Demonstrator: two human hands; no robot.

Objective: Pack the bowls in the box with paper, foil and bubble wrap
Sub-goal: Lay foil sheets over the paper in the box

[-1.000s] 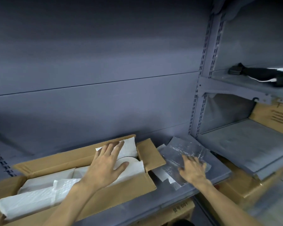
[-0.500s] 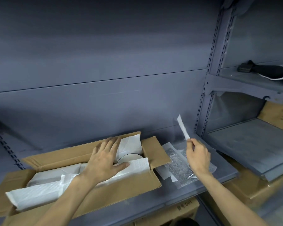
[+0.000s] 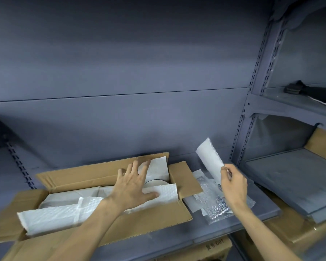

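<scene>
Padding, a white rectangular sheet of bubble wrap (image 3: pixel 210 160), is standing up and away from the right hand (image 3: pixel 233 185), whose thumb and fingertips are pinching its lower corner. It looks light, soft and floppy, so a corner pinch should be enough. Below that grip, silver foil sheets (image 3: pixel 215 204) are lying on the grey metal shelf (image 3: pixel 233 228). Leftward, the left hand (image 3: pixel 134 187) is pressing flat, fingers spread, on white paper (image 3: pixel 64 213) covering pale, probably breakable bowls (image 3: pixel 155 183) in the brown cardboard box (image 3: pixel 149 225).

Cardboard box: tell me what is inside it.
The cardboard box holds white paper sheets and a bowl rim. The left hand rests on them; paper hides anything underneath.
</scene>
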